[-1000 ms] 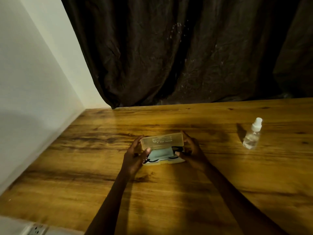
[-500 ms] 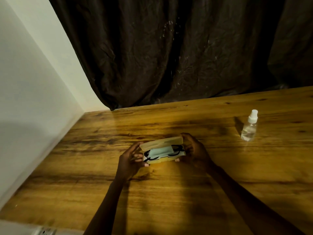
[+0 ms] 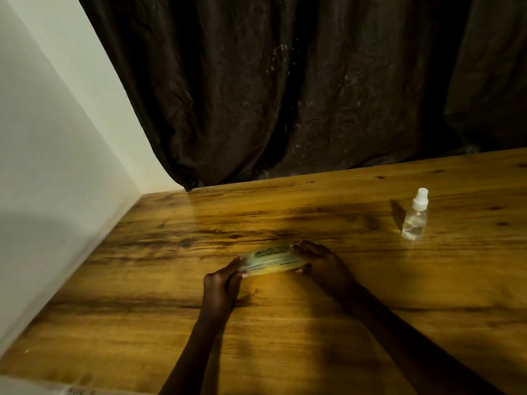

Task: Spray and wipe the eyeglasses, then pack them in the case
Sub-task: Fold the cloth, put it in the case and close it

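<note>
Wood-grain table, glossy and streaked amber and dark, runs back to a crumpled dark-brown curtain and a smooth pale wall on your left. Your case is a slim, rounded oblong of cloudy yellowish plastic with dark print on top. It sits low near the table's middle, lid down. Your left hand grips its left end with fingers curled round it, and your right hand clasps the right end likewise. Its contents are too blurred to tell. Well apart to the right stands a small clear spray bottle — white nozzle, upright.
</note>
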